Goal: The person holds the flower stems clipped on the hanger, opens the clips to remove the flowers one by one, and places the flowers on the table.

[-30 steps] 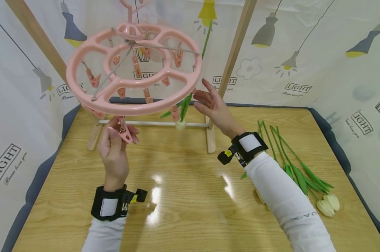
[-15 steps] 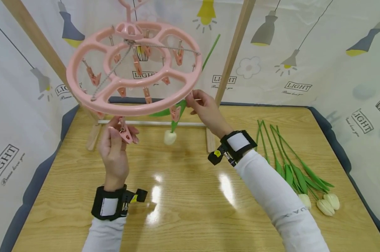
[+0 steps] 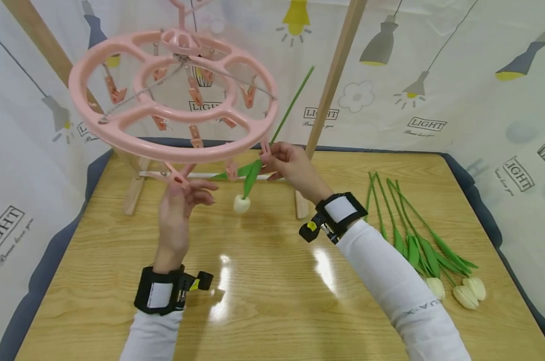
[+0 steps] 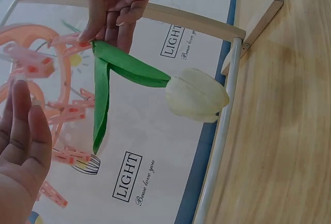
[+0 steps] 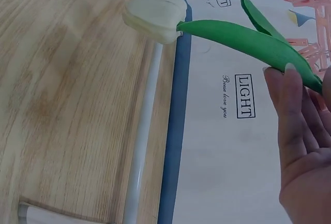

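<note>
A round pink clip hanger (image 3: 173, 149) hangs over the table with clothespins below its rings. At its right edge my right hand (image 3: 295, 168) pinches a pink clothespin (image 3: 265, 149) by the stem of a white artificial tulip (image 3: 242, 204). The flower hangs downward and the stem slants up behind the hand; the left wrist view shows the leaves (image 4: 102, 100) just at the thumb tip. My left hand (image 3: 175, 215) is under the front left of the ring, fingers loosely extended, thumb right at another clothespin (image 3: 178, 179). In the left wrist view its fingertips lie just below a clothespin (image 4: 31, 62).
Several white tulips (image 3: 465, 296) with green stems lie on the right of the wooden table (image 3: 263, 301). A wooden stand with an upright post (image 3: 333, 80) and a white crossbar (image 3: 200, 175) stands behind the hands. A printed cloth (image 3: 434, 60) covers the wall.
My right hand has come left to the ring's edge, and the tulip has tilted, its flower swinging down and left. The hanger has shifted left, while my left hand has moved slightly right with fingers straighter.
</note>
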